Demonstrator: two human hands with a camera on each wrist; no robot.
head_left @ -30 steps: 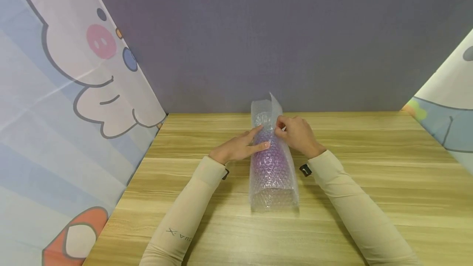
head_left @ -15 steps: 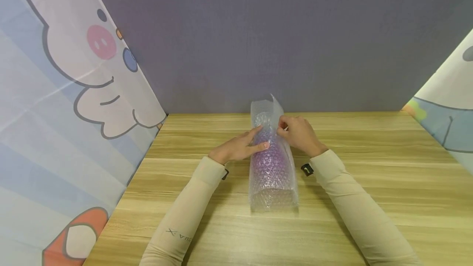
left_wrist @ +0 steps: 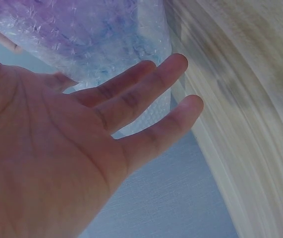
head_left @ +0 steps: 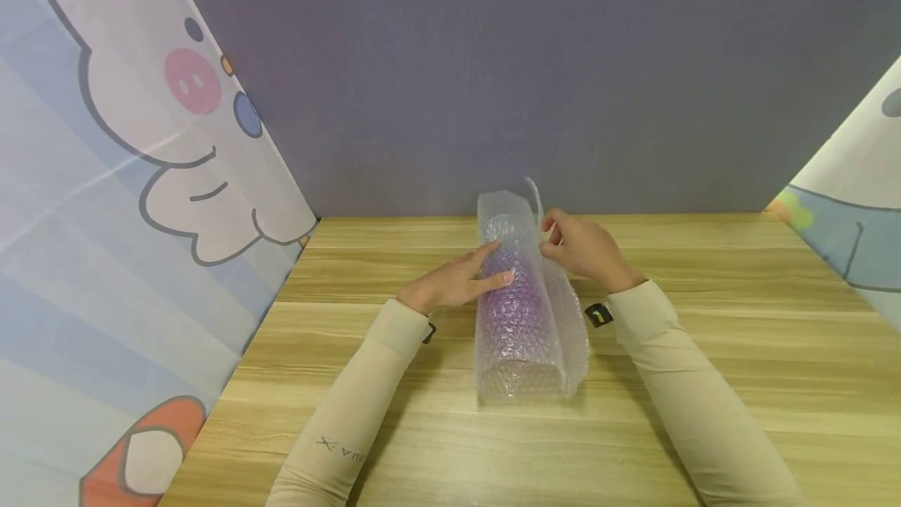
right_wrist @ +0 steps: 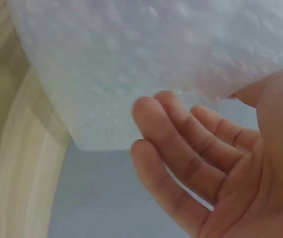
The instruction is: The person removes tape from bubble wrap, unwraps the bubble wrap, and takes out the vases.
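A purple and blue object wrapped in bubble wrap (head_left: 517, 319) lies lengthwise on the wooden table. Across its left side and top rests my left hand (head_left: 457, 278), thumb and index finger extended; in the left wrist view the left hand (left_wrist: 111, 119) has its other fingers straight beside the wrap (left_wrist: 101, 34). On the right, my right hand (head_left: 580, 250) pinches the edge of a loose flap of the wrap, lifted away from the roll. The right wrist view shows the right hand (right_wrist: 205, 163) with thumb at the flap's edge (right_wrist: 111, 74) and several fingers curved below it.
The wooden table (head_left: 704, 335) extends on both sides of the roll. A dark grey panel (head_left: 535, 61) stands along the table's back edge. Cartoon-printed cloth (head_left: 91, 257) hangs at the left, and similar cloth (head_left: 859, 202) at the right.
My right hand has moved a little to the right, drawing the flap outward, so it now spreads from the roll's right side. My left hand has stayed in place.
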